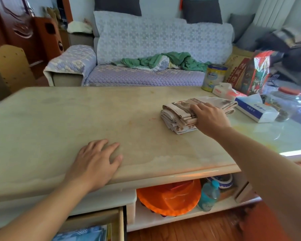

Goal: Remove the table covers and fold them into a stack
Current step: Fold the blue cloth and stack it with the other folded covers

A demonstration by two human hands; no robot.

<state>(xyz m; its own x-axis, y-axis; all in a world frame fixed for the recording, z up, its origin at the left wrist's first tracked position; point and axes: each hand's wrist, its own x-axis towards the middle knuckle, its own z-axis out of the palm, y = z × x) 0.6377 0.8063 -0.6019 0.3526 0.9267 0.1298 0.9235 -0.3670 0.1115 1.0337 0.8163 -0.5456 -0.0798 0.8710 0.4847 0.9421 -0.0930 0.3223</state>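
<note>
Right hand (209,119) presses flat on folded covers (181,113); left hand (96,162) rests spread on the bare bench (59,119). Squaring edges would tidy the stack.

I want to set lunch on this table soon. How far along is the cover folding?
Nearly finished, it seems. The marble tabletop is bare, and the covers sit as a folded stack on it. The right hand rests on that stack, pressing or squaring it; the left hand lies flat on the table's near edge. No unfolded cover shows on the table, so little seems left beyond tidying the stack.
</note>
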